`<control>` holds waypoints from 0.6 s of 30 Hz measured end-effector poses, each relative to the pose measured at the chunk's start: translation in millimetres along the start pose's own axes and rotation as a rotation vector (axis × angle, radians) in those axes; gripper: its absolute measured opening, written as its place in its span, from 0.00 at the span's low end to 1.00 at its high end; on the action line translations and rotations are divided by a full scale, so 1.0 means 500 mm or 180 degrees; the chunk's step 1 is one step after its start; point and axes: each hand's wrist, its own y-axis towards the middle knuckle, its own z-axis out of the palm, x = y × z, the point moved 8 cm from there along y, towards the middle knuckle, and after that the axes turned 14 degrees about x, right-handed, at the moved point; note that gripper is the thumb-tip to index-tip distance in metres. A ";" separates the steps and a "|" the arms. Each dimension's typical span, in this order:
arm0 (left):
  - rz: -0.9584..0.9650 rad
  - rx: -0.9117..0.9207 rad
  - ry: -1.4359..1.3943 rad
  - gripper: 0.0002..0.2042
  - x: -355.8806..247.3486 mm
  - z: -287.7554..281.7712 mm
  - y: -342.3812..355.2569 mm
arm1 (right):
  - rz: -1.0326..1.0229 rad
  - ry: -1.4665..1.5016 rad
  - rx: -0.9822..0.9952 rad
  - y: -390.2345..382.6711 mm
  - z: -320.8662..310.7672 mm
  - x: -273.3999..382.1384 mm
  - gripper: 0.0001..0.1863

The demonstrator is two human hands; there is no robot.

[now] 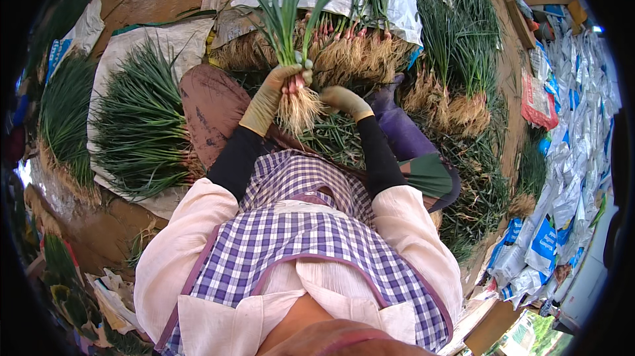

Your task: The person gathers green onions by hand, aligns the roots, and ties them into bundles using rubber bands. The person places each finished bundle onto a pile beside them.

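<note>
My left hand (270,95), in a dirty yellowish glove, grips a bunch of green onions (297,101) upright, its long green leaves above the fingers and its pink bulbs and pale stringy roots below. My right hand (340,101), gloved alike, is curled just right of those roots; what is between its fingers, if anything, is hidden. Behind the bunch, a row of onions (357,57) with roots toward me lies partly on a white sack (397,9). Cut leaves (337,141) are strewn beneath my hands, between my legs.
More onion piles lie on a pale sack (135,128) at left, at the far left (66,105) and at upper right (463,39). Cut greens (476,197) heap beside my right leg. A mound of silver-and-blue plastic wrappers (555,158) fills the right side, near a red packet (537,101).
</note>
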 end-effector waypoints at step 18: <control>-0.1107 -0.1436 0.1834 0.08 0.037 -0.137 0.018 | 0.0523 0.0039 -0.2232 -0.020 -0.223 0.101 0.18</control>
